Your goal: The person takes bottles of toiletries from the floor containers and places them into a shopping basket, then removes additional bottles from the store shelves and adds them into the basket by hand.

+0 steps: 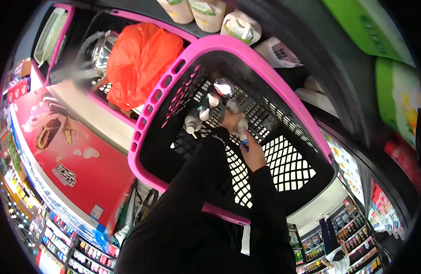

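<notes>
Both of my hands reach down into a black basket with a pink rim point(233, 43). My left hand point(229, 122) is closed around a clear plastic bottle point(242, 126); part of the bottle is hidden by the fingers. Close by, my right hand point(253, 154) pinches a small blue cap point(244, 145) at the near end of the bottle. Left of my hands, several pump bottles stand in the basket, among them a grey one point(192, 123) and a dark one with a white top point(224, 86).
An orange-red plastic bag point(139, 64) fills another pink-rimmed basket at the upper left. Jugs point(241, 26) line a shelf above the basket. A red freezer front point(78, 155) is on the left. A person point(340, 262) is at far shelves, lower right.
</notes>
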Demonstrator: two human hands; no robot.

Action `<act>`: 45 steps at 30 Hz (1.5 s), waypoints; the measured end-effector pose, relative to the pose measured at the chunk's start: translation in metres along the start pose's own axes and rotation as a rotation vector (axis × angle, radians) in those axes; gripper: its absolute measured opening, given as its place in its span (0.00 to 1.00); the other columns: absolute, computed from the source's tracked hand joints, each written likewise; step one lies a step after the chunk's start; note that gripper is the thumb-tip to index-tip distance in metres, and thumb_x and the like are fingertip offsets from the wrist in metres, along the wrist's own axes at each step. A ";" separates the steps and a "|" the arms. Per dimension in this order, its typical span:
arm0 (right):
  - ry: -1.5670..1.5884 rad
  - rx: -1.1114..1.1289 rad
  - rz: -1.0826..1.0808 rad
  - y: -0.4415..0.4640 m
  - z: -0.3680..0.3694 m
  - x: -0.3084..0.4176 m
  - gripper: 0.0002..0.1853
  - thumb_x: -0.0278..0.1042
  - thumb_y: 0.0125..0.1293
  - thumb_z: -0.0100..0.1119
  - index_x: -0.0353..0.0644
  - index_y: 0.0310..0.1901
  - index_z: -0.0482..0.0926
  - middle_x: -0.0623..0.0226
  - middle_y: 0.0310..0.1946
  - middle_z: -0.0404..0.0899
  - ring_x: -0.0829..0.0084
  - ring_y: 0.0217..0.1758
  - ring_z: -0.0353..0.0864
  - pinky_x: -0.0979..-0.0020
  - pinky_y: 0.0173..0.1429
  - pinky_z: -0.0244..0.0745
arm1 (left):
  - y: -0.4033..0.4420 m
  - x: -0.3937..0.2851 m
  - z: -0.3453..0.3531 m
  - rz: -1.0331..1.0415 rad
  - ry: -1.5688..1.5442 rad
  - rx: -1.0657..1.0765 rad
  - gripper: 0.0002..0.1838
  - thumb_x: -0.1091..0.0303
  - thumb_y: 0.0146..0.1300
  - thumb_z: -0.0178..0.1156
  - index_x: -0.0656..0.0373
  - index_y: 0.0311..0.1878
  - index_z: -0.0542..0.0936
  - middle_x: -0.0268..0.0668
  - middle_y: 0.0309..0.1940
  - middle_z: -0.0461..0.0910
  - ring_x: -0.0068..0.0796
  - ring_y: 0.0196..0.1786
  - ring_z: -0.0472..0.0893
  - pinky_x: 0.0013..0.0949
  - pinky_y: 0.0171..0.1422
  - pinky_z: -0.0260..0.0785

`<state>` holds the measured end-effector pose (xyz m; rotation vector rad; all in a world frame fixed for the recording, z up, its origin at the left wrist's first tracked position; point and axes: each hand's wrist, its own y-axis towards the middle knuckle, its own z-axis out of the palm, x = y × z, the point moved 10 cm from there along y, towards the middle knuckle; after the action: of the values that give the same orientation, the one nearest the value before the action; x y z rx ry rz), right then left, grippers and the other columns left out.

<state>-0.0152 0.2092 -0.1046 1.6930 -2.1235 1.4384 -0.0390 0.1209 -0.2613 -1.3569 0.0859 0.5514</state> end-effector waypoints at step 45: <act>-0.072 0.092 0.076 -0.004 0.010 0.031 0.21 0.29 0.51 0.54 0.37 0.49 0.66 0.50 0.42 0.72 0.53 0.47 0.70 0.63 0.48 0.66 | -0.063 -0.014 0.013 0.333 0.175 0.373 0.12 0.63 0.60 0.46 0.62 0.40 0.68 0.37 0.28 0.73 0.28 0.29 0.75 0.32 0.33 0.71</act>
<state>-0.0190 0.1802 -0.0901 1.7384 -2.2143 1.5404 -0.0283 0.1223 -0.1967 -1.0267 0.5397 0.6558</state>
